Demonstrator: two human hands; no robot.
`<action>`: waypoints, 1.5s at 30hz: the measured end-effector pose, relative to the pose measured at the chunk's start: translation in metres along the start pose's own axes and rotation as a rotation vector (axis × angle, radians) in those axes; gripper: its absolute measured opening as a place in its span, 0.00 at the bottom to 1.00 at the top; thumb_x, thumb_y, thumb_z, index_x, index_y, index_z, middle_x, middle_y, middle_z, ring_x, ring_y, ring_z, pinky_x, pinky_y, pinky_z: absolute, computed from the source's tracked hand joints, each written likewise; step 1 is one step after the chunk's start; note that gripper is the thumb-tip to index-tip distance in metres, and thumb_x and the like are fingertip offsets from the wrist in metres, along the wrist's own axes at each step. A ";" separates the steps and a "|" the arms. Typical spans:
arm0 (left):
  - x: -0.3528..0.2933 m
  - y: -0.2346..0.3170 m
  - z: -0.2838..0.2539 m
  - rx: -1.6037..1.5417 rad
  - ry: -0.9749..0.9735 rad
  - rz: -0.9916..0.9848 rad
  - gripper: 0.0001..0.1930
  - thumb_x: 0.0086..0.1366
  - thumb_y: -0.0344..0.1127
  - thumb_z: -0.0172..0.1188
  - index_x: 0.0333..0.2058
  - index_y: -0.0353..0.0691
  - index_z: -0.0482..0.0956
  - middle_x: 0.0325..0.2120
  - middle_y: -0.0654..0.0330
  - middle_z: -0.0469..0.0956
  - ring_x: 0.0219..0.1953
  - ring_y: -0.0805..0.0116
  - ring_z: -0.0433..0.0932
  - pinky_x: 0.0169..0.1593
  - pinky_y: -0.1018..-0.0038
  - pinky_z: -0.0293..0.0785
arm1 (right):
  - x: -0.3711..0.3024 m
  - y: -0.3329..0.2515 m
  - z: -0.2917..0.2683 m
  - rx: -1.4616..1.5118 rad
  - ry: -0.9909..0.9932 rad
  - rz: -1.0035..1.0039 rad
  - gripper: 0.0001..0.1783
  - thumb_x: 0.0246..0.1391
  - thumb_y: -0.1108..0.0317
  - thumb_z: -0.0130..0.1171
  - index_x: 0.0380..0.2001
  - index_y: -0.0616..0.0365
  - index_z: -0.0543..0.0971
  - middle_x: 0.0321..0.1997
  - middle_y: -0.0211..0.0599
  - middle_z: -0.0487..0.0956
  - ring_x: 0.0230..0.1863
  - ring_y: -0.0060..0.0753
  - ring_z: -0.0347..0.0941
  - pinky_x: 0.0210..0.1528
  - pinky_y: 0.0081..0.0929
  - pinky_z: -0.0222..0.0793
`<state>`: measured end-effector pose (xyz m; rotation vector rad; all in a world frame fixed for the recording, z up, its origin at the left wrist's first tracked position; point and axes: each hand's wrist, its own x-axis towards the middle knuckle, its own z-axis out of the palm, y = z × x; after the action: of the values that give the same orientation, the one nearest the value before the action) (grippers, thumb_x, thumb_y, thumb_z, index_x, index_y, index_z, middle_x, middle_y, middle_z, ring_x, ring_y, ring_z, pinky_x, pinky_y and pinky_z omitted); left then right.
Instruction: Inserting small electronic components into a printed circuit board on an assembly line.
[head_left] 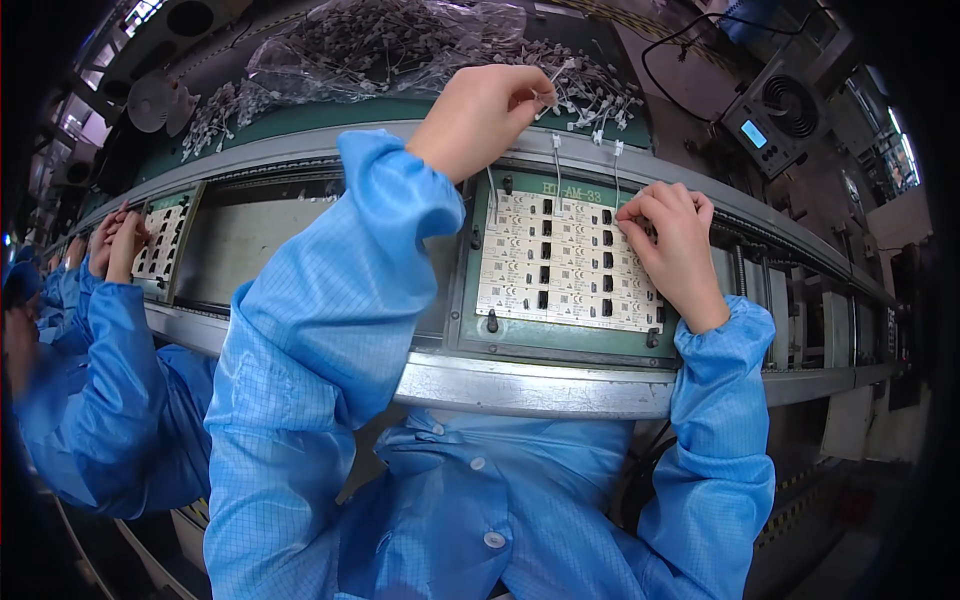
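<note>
My left hand (485, 115) is raised over the far rail, thumb and fingertips pinched on a short wire lead with a white connector, at the front of the loose pile. A white panel of circuit boards (575, 262), with black components in two columns, lies in a green fixture (590, 338) before me. At the panel's upper right my right hand (672, 240) has its fingertips pinched at the lower end of another wire lead (617, 170), whose white connector points to the far rail. A further wire lead (558, 170) stands to its left. The exact grip point is hidden by my fingers.
A heap of wire leads (390, 45), partly in clear plastic, lies beyond the conveyor's far rail (400, 130). The near metal rail (530, 385) runs before my body. At left, another person's hands (120, 240) work at a second panel. A fan device (785, 115) stands at far right.
</note>
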<state>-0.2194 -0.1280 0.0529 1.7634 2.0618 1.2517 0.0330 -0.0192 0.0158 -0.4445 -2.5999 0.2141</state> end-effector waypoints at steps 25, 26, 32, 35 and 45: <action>-0.117 0.036 0.012 0.701 -0.054 0.290 0.11 0.53 0.28 0.58 0.37 0.43 0.77 0.29 0.64 0.75 0.39 0.63 0.72 0.48 0.61 0.62 | 0.111 0.016 0.055 -0.229 0.120 -0.157 0.08 0.55 0.67 0.63 0.36 0.59 0.82 0.32 0.38 0.80 0.32 0.39 0.76 0.36 0.31 0.71; -0.117 0.035 0.010 0.702 -0.061 0.292 0.11 0.53 0.28 0.58 0.37 0.43 0.77 0.29 0.64 0.75 0.39 0.63 0.72 0.48 0.61 0.62 | 0.114 0.016 0.054 -0.226 0.120 -0.151 0.08 0.55 0.67 0.63 0.36 0.59 0.82 0.32 0.38 0.80 0.32 0.39 0.76 0.36 0.31 0.71; -0.109 0.020 0.006 0.474 -0.037 0.266 0.02 0.52 0.29 0.61 0.27 0.45 0.79 0.25 0.66 0.76 0.35 0.63 0.73 0.45 0.62 0.62 | 0.117 0.007 0.004 0.779 0.116 0.105 0.09 0.61 0.71 0.62 0.43 0.63 0.80 0.40 0.31 0.83 0.42 0.22 0.78 0.46 0.19 0.72; -0.107 0.015 0.005 0.470 0.063 0.221 0.02 0.55 0.31 0.63 0.25 0.45 0.83 0.25 0.67 0.75 0.35 0.63 0.73 0.44 0.63 0.61 | 0.099 -0.009 -0.030 0.754 0.194 0.062 0.10 0.60 0.75 0.61 0.44 0.65 0.80 0.43 0.35 0.83 0.48 0.24 0.79 0.52 0.20 0.72; -0.105 0.031 0.001 0.613 -0.085 0.185 0.02 0.55 0.32 0.64 0.25 0.44 0.84 0.28 0.67 0.75 0.38 0.62 0.72 0.44 0.62 0.61 | 0.041 -0.003 -0.023 0.609 0.198 0.134 0.11 0.62 0.75 0.57 0.46 0.64 0.80 0.45 0.32 0.81 0.47 0.23 0.78 0.52 0.21 0.71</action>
<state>-0.1649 -0.2210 0.0322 2.2419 2.4477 0.5807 0.0101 -0.0057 0.0544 -0.3878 -2.1671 0.9233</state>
